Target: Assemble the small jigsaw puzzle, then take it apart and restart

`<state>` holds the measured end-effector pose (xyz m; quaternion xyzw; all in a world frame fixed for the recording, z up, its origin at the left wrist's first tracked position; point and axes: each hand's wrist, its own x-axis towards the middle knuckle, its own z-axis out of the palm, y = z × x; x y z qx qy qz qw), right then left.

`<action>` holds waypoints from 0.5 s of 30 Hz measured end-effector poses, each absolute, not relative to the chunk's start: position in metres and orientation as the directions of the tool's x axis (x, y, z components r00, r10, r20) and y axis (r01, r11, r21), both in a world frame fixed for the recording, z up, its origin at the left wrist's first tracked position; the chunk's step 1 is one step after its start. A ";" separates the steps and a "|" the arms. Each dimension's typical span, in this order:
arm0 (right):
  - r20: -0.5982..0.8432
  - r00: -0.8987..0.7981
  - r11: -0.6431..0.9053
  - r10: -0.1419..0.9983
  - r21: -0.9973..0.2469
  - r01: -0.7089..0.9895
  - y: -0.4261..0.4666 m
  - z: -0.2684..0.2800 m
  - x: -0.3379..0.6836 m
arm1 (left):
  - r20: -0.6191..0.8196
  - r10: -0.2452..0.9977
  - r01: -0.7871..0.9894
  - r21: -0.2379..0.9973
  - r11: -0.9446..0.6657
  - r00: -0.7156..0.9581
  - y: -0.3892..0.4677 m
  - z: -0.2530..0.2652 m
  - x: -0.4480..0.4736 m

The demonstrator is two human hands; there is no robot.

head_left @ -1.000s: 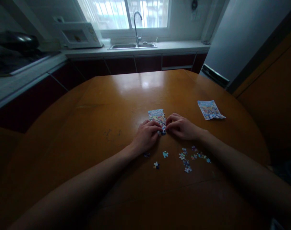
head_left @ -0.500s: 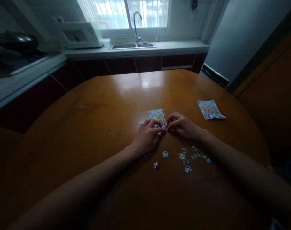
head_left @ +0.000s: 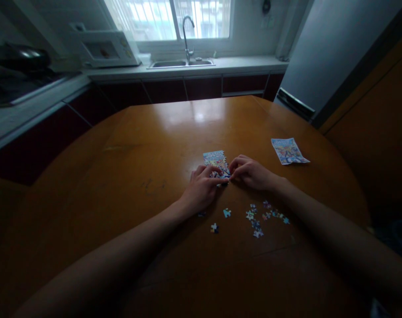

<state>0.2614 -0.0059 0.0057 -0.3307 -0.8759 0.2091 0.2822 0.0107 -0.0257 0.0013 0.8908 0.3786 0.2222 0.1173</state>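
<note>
A partly assembled jigsaw puzzle [head_left: 214, 156] lies on the wooden table, its upper part pale blue and its lower part many-coloured. My left hand [head_left: 202, 187] is curled over the puzzle's lower left, thumb and forefinger gripping near the bottom right corner and covering part of it. At the puzzle's right edge, my right hand [head_left: 250, 173] has thumb and forefinger pinched on a small puzzle piece, mostly hidden by the fingertips. Closer to me lie a light blue puzzle piece [head_left: 227, 213] and a white, dark and orange one [head_left: 214, 228]. Another dark piece [head_left: 201, 214] sits beside my left wrist.
Several loose pieces [head_left: 255, 225] are scattered inside my right forearm. A creased picture sheet [head_left: 290, 151] rests to the right on the round-ended table [head_left: 121, 145]. Beyond the table stand a counter with a sink [head_left: 169, 64], a microwave [head_left: 104, 49] and a fridge [head_left: 336, 53].
The whole view has shifted slightly, moving things a little left. Both hands stay at the puzzle's lower right corner with almost the same finger pose.
</note>
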 end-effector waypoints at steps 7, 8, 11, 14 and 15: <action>0.357 -0.622 0.692 0.697 -0.562 0.453 -0.005 0.004 0.263 | 0.308 0.738 0.645 0.359 -0.675 0.601 -0.027 0.001 0.011; 0.353 -0.621 0.689 0.699 -0.564 0.455 -0.005 0.004 0.263 | 0.309 0.738 0.645 0.358 -0.675 0.600 -0.027 0.001 0.011; 0.346 -0.620 0.682 0.704 -0.573 0.454 -0.005 0.004 0.262 | 0.308 0.741 0.648 0.359 -0.671 0.596 -0.027 -0.002 0.010; 0.381 -0.581 0.674 0.719 -0.585 0.451 -0.004 0.001 0.262 | 0.305 0.747 0.651 0.365 -0.665 0.591 -0.026 -0.002 0.011; 0.396 -0.558 0.668 0.729 -0.589 0.455 -0.004 0.000 0.261 | 0.306 0.744 0.648 0.366 -0.667 0.594 -0.026 -0.002 0.011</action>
